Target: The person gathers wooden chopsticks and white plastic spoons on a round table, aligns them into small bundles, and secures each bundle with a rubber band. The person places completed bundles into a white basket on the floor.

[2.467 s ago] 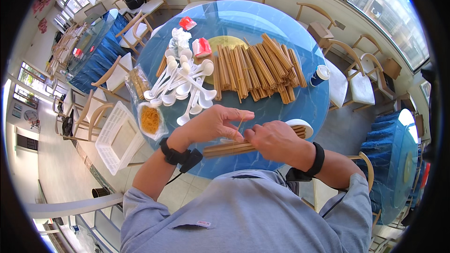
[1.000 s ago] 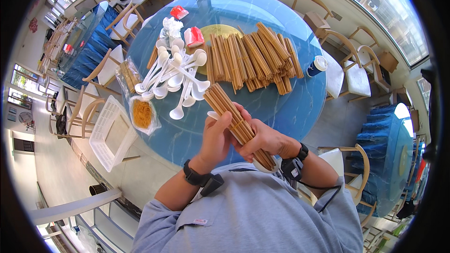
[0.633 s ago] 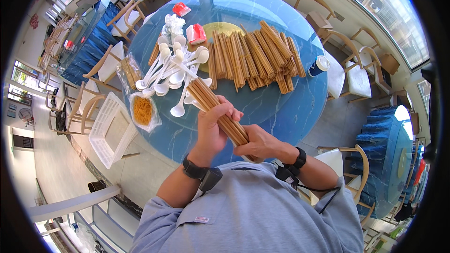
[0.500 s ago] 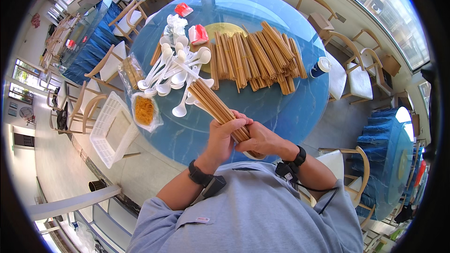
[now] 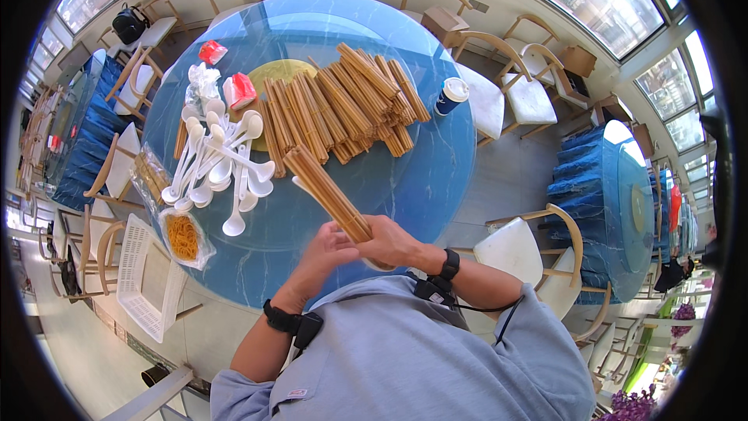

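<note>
Our right hand (image 5: 393,242) is closed around the near end of the chopstick bundle (image 5: 326,192), which slants up-left above the surface (image 5: 436,164); our left hand (image 5: 331,248) cups it beside.

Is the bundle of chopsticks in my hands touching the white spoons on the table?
Cannot tell. In the head view the bundle of chopsticks, gripped by both hands, has its far end right beside the white spoons, and no clear gap or contact shows.

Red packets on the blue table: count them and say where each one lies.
2. One red packet lies near the table's far left edge. The other red packet lies nearer, just left of the chopstick bundles. More could be hidden under the white spoons.
</note>
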### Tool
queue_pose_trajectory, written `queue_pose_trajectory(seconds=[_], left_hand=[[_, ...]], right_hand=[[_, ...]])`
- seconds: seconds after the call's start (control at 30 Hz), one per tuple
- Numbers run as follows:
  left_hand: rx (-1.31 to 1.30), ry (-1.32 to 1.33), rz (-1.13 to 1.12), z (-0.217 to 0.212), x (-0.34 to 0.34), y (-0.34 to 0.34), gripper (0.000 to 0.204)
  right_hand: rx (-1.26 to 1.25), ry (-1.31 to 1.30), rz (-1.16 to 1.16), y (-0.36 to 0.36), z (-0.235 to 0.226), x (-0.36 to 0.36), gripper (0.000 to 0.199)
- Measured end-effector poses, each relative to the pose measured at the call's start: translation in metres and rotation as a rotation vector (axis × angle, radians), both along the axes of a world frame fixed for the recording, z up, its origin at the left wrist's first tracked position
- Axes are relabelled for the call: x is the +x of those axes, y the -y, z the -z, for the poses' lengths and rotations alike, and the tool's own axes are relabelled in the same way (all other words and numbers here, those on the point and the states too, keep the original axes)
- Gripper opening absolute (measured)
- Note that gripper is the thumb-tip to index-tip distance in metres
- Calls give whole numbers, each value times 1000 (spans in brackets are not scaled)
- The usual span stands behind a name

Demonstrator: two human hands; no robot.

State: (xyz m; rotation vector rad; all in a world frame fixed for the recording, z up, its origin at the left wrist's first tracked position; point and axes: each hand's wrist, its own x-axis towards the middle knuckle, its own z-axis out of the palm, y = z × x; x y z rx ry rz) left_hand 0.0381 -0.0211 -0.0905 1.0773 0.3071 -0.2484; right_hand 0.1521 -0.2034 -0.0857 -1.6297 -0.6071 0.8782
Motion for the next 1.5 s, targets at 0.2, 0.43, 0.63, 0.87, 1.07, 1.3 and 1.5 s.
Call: queue_pose_trajectory(seconds=[0.2,0.43,0.63,0.87,1.07,1.3,1.5], left_hand=[[67,-264,-27,33,-29,-33,43],[177,-350,53,48,-39,-32,50],[158,-220,221,32,7,10,67],[168,-117,40,27,40,21,50],[-21,-288,-408,29,52,1,37],[45,-301,-480,5,84,-63,42],[112,-178,-571,23,121,-114,43]], right_hand=[[-307,-172,535,83,57,37,23],[-400,-231,455,124,65,24,29],[-392,52,38,63,25,25,42],[-86,274,-252,26,14,29,58],[-249,102,-304,50,36,74,48],[-296,85,-261,51,60,110,38],[-381,-26,-100,53,76,105,33]])
